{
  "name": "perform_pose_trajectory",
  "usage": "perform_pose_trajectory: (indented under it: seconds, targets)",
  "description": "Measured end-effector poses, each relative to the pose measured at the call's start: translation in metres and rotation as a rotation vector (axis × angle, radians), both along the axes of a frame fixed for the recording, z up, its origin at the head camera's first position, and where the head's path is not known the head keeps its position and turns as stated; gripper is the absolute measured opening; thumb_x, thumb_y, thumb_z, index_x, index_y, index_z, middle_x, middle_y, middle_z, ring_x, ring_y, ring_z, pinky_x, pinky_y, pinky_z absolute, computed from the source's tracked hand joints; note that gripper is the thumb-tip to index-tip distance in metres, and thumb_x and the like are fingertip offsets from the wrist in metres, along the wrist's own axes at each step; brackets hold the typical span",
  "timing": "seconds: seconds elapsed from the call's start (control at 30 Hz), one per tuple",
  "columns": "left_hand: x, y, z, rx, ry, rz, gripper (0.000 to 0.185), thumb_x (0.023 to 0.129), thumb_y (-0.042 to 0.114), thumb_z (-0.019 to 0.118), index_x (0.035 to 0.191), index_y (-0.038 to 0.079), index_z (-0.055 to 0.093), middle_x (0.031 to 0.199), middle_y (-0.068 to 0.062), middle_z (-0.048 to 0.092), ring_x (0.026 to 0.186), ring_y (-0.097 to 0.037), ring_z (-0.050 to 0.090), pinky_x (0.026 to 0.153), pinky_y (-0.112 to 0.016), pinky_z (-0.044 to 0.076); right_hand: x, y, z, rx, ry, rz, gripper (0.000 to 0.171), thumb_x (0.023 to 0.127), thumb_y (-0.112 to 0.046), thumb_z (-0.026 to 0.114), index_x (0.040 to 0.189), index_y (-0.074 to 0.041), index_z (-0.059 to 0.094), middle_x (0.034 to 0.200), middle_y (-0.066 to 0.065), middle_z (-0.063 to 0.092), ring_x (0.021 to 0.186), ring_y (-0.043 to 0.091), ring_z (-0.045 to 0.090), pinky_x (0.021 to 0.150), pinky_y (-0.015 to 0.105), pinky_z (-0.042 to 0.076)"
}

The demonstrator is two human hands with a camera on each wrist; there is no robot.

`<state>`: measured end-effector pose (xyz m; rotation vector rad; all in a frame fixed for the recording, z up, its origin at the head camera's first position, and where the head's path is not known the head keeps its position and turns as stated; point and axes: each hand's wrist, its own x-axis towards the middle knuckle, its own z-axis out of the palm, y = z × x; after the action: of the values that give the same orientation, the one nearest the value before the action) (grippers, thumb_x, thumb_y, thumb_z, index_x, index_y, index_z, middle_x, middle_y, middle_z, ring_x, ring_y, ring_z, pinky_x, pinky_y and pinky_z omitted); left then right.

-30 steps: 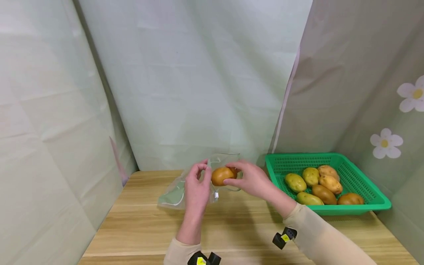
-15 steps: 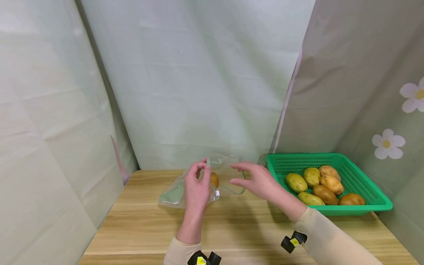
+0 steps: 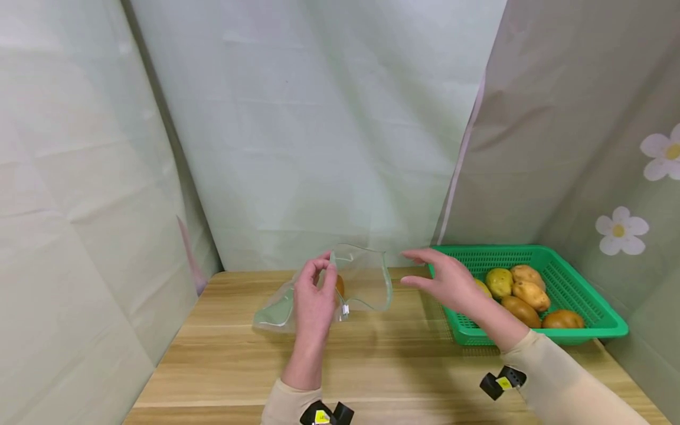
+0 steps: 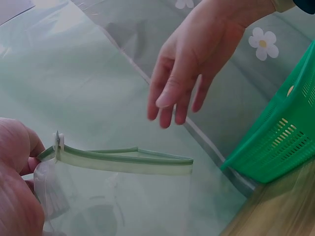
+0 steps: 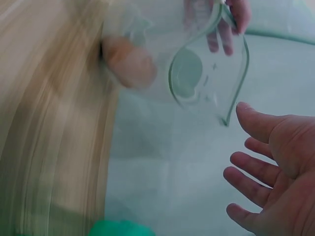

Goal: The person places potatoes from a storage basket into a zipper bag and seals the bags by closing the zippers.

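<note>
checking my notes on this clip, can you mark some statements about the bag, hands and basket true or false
1. The left hand pinches the rim of the clear zip bag. True.
2. The right hand holds a potato. False: its fingers are spread and hold nothing.
3. One potato lies inside the bag. True.
4. The green basket is on the person's left. False: it sits at the right, with potatoes in it.
5. The bag's mouth is zipped closed. False: it gapes open.
</note>
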<state>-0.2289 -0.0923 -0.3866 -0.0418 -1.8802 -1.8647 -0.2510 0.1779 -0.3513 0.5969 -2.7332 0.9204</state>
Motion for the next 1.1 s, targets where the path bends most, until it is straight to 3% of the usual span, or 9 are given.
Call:
perform_pose_trajectory:
  seconds: [0.23,0.6,0.83,1.1]
  targets:
    - [0.002,0.000,0.000,0.004,-0.008,-0.010,0.013,0.109,0.018,0.067,0.100,0.009,0.068,0.144,0.001,0.072,0.153,-0.033,0.049,0.130,-0.058,0.029,-0.003,0.027,0.000,0.051,-0.016,-0.051,0.065,0.101,-0.033,0.084,0.158,-0.012,0.060,0.162,0.021,0.055,0.147,0.050,0.050,0.111,0.071,0.047]
    - [0.003,-0.003,0.004,-0.024,-0.005,0.008,0.014,0.110,0.019,0.066,0.100,0.009,0.068,0.143,0.001,0.072,0.152,-0.033,0.051,0.130,-0.056,0.032,-0.015,0.071,-0.003,0.071,-0.050,-0.087,0.080,0.103,-0.036,0.082,0.168,-0.006,0.044,0.169,0.026,0.043,0.152,0.055,0.040,0.116,0.076,0.039]
    - [0.005,-0.001,0.004,-0.022,-0.024,0.000,0.018,0.110,0.019,0.066,0.104,0.003,0.068,0.144,0.001,0.071,0.153,-0.035,0.049,0.130,-0.060,0.029,-0.021,0.095,-0.013,0.093,-0.088,-0.095,0.089,0.102,-0.037,0.083,0.171,-0.004,0.035,0.173,0.029,0.034,0.155,0.058,0.031,0.118,0.079,0.033]
    - [0.005,0.000,0.007,-0.025,-0.022,0.013,0.014,0.109,0.019,0.068,0.101,0.008,0.068,0.144,0.001,0.072,0.152,-0.035,0.051,0.130,-0.059,0.030,-0.035,0.114,-0.024,0.163,-0.083,-0.076,0.099,0.100,-0.039,0.085,0.172,0.001,0.028,0.174,0.034,0.026,0.155,0.063,0.024,0.117,0.083,0.028]
